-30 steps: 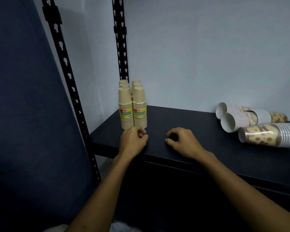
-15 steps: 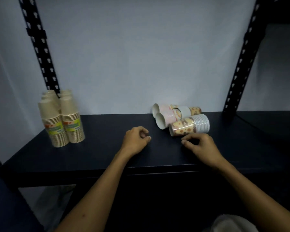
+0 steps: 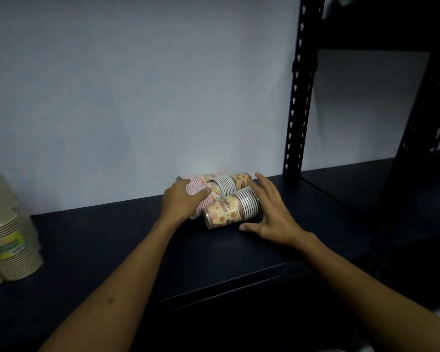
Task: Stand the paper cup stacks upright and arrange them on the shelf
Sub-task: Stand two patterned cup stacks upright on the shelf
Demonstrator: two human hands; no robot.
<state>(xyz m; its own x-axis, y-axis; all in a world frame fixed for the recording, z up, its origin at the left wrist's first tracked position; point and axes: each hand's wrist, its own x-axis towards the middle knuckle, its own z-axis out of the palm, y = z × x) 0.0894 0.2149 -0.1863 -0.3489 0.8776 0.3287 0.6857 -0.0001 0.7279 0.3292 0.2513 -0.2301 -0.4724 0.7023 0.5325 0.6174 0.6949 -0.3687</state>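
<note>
Three printed paper cup stacks lie on their sides near the back of the dark shelf (image 3: 112,240). My left hand (image 3: 181,201) lies over the pink striped stack (image 3: 197,188), fingers on its far side and thumb across its top. The nearest stack (image 3: 226,212), yellow with brown print, lies in front. My right hand (image 3: 272,212) is spread open against that stack's right end, thumb on the shelf. Behind it lies a stack (image 3: 229,184) with a rainbow print and a brown dotted end. Beige cup stacks (image 3: 8,237) stand upright at the far left.
A black perforated upright post (image 3: 300,85) rises from the shelf just right of the lying stacks. The pale wall (image 3: 137,97) closes the back. Bare shelf surface stretches between the beige stacks and my hands. A darker bay lies to the right of the post.
The view has swung right. Both hands left the shelf front and reached back: the left now lies on the pink striped stack, and the right has opened beside the nearest stack.
</note>
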